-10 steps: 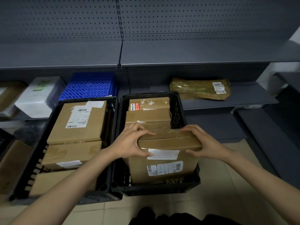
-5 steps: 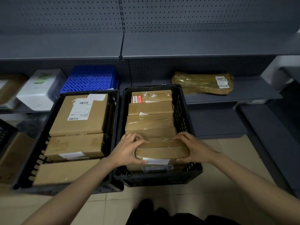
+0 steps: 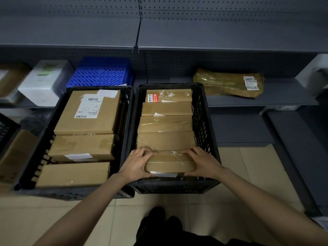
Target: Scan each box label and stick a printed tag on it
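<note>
Cardboard box [image 3: 170,163] sits nearest me in the right black crate [image 3: 205,121]; I see my left hand [image 3: 137,165] and right hand [image 3: 204,163] curled round its ends. Its white label [image 3: 164,174] is unreadable

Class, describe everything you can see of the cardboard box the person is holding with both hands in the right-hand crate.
The cardboard box is plain brown, sealed with glossy clear tape along its top. It stands on edge at the near end of the black crate, in front of a row of similar boxes. A white label edge shows on its near face, mostly hidden by the crate's rim. The left hand grips its left end and the right hand its right end, fingers curled over the top.
</note>
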### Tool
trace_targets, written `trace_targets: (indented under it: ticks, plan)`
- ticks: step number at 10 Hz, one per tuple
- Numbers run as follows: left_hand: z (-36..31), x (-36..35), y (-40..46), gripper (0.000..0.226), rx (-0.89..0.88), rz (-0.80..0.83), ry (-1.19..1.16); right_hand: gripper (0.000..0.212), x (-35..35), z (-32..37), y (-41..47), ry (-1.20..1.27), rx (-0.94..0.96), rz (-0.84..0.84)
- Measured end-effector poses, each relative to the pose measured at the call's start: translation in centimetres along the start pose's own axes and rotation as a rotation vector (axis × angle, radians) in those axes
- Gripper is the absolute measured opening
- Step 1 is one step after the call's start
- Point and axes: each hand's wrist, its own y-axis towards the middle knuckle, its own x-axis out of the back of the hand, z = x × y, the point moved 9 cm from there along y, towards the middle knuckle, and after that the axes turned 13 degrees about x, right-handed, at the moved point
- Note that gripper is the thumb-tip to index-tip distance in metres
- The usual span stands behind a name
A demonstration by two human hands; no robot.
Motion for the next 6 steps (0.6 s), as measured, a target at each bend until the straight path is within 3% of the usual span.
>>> trace_targets:
  ticks: [2,5,6]
  plan:
    - [-0.7,0.5,-0.6,0.077,-0.028,0.014,-0.015,0.082,0.6,0.5,-0.4,0.003,0.013,0.0]
    - [-6.5,4.6,-0.3,0.066,-0.253,-0.05,0.038,0.044,5.0,3.2,-3.1,-0.123,-0.022,-0.203]
    - [-8.5,6.4,-1.3,0.046,-0.338,-0.127,0.067,0.037,7.1,4.8,-4.9,-0.189,-0.101,-0.283]
